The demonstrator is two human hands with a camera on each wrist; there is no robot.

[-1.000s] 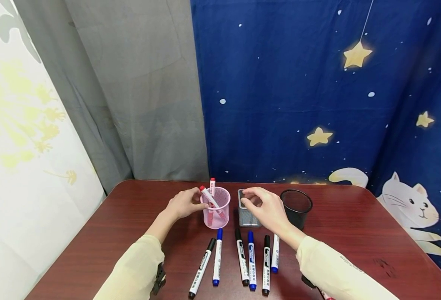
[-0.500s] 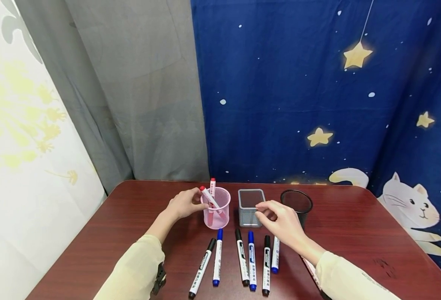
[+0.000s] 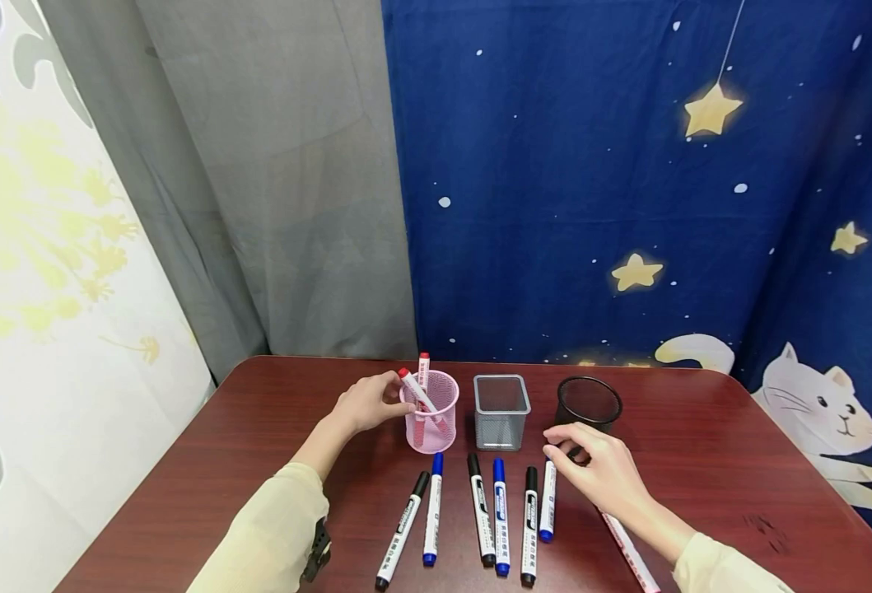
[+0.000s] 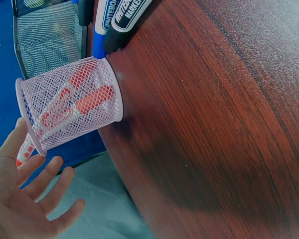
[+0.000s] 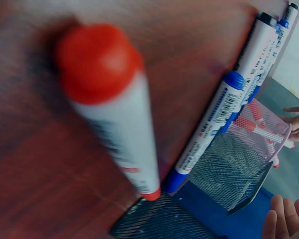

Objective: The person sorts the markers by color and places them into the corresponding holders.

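At the pink mesh pen holder [image 3: 431,420], my left hand [image 3: 365,403] stays by the left rim. Its thumb touches the rim in the left wrist view, and the other fingers [image 4: 52,186] are spread. Two red-capped whiteboard markers [image 3: 417,387] lean inside the holder. My right hand [image 3: 602,469] hovers with loosely bent fingers and nothing held, in front of the black mesh pen holder [image 3: 589,399], partly hiding it. Below that hand lies a red whiteboard marker [image 3: 628,552], large and blurred in the right wrist view.
Between the round holders stands a square grey mesh holder [image 3: 501,416]. Several black and blue whiteboard markers, among them a black one [image 3: 403,531] and a blue one [image 3: 501,519], lie in a row on the brown table [image 3: 258,461]. Curtains [image 3: 317,206] hang behind it.
My right hand has moved from over the square grey holder rightward and toward me, past the black holder, uncovering the red marker on the table. The left hand has stayed at the pink holder.
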